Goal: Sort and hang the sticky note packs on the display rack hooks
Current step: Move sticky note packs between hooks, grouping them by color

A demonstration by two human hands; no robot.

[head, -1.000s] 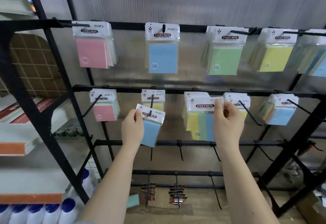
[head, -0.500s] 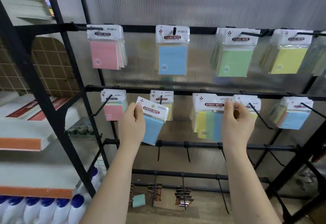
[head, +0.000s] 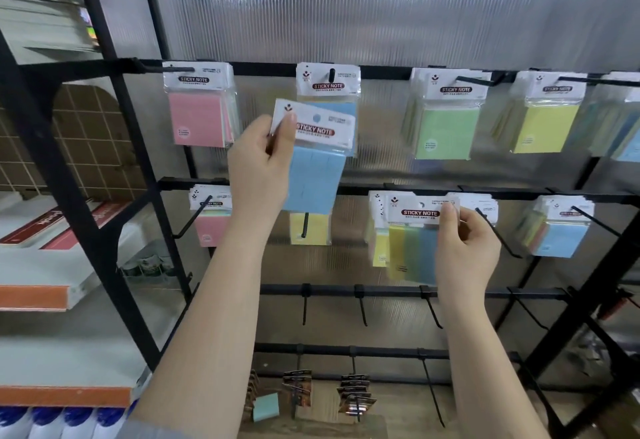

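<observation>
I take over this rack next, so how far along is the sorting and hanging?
Done: pink, green and yellow packs hang on the top-row hooks by colour. In hand: the left hand holds a blue pack raised in front of the top blue hook; the right hand pinches a multicolour pack at the middle row. Left: hanging both; the lower bar's hooks are bare.

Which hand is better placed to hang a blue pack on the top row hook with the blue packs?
Left hand: it holds the blue pack just below that hook. The right hand grips a striped pack lower.
</observation>
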